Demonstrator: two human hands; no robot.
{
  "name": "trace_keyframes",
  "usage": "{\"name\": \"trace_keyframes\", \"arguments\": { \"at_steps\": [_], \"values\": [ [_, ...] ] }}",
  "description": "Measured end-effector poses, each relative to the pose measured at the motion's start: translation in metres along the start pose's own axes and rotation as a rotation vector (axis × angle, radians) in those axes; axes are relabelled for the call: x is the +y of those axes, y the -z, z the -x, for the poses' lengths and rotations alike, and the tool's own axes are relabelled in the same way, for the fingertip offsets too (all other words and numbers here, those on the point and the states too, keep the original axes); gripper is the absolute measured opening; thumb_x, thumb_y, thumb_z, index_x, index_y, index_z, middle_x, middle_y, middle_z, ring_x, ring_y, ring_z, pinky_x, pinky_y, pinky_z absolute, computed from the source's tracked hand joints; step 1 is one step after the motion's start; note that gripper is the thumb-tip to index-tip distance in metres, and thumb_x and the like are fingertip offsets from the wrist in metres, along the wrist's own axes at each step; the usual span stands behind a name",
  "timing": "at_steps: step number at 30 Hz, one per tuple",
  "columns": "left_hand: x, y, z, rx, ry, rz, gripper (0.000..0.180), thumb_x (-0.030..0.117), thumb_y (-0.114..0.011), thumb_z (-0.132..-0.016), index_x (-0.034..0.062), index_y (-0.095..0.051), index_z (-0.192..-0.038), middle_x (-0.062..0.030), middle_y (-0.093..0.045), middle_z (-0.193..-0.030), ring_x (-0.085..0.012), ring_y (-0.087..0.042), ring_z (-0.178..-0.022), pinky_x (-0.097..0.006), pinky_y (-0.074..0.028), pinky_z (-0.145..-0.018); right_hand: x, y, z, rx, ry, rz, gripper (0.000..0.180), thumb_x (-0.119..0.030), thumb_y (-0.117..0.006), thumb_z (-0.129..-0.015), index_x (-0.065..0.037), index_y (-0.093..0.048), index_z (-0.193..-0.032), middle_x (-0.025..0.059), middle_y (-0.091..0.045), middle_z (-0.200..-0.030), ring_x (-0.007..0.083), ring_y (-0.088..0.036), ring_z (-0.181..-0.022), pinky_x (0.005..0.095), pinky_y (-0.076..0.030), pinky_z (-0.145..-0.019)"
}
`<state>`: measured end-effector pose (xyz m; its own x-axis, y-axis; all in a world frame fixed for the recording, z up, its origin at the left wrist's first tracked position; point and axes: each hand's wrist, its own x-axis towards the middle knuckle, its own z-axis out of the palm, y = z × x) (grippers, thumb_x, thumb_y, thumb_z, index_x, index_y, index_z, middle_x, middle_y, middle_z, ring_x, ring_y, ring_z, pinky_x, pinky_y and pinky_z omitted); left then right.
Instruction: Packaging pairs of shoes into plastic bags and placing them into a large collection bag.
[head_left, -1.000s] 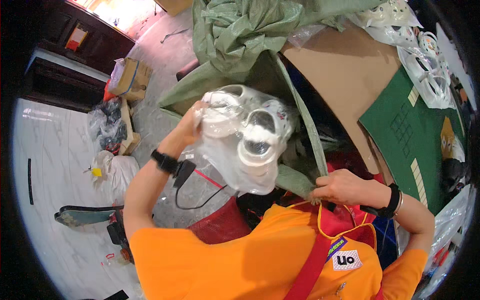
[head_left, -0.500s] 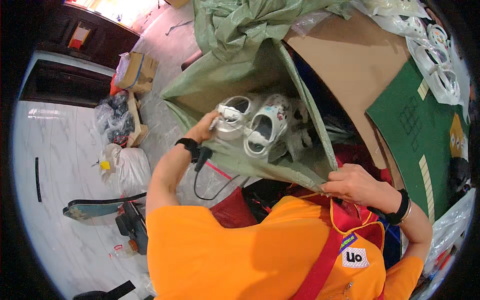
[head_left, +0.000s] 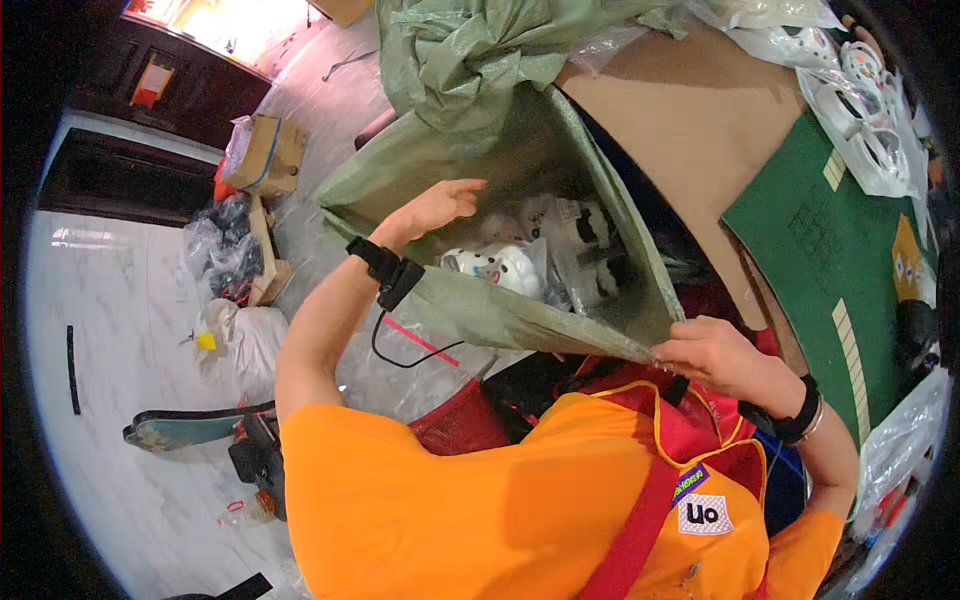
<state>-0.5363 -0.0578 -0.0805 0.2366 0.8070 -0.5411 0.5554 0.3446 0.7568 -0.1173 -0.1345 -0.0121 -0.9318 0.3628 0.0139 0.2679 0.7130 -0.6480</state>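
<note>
A large green woven sack [head_left: 420,165] stands with its mouth spread wide in front of me. Inside lie white clogs [head_left: 505,266] with printed spots, and deeper in are more shoes in clear plastic bags [head_left: 578,258], partly in shadow. My left hand [head_left: 436,211] hangs over the left part of the mouth, fingers stretched out, holding nothing. The near right edge of the sack is pinched in my right hand [head_left: 708,352], which pulls the rim taut.
Brown cardboard [head_left: 690,110] and a green mat [head_left: 810,240] lie to the right. Bagged white clogs [head_left: 860,135] sit at the far right. On the left are a cardboard box [head_left: 270,155], a white plastic bag [head_left: 245,345] and a dark bench-like piece [head_left: 195,425].
My left hand has let go of the pair of white clogs, which dropped lower into the sack, and has risen with fingers extended. My right hand still grips the rim.
</note>
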Motion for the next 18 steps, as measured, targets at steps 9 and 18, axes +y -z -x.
{"name": "trace_keyframes", "arguments": {
  "at_steps": [9,18],
  "values": [
    [0.185,-0.076,0.007,-0.375,-0.519,-0.23,0.044,0.019,-0.053,-0.083,0.0002,-0.047,-0.123,-0.0074,-0.058,-0.104,-0.0143,-0.052,-0.092,-0.029,-0.043,-0.083,-0.003,0.001,0.022,0.043,-0.379,-0.107,0.038,-0.028,-0.052,-0.086,-0.007,-0.047,-0.116,0.0163,-0.052,-0.099,0.0352,-0.055,-0.088,0.0421,-0.046,-0.075],
    [0.286,-0.132,-0.032,-0.547,-0.639,-0.334,0.043,0.015,-0.051,-0.086,0.0035,-0.044,-0.127,-0.0111,-0.058,-0.108,-0.0153,-0.053,-0.096,-0.028,-0.042,-0.084,-0.004,0.058,0.089,0.396,-0.556,-0.204,0.052,-0.026,-0.055,-0.085,-0.009,-0.036,-0.13,0.0162,-0.041,-0.122,0.0296,-0.051,-0.102,0.0356,-0.043,-0.085]
  ]
}}
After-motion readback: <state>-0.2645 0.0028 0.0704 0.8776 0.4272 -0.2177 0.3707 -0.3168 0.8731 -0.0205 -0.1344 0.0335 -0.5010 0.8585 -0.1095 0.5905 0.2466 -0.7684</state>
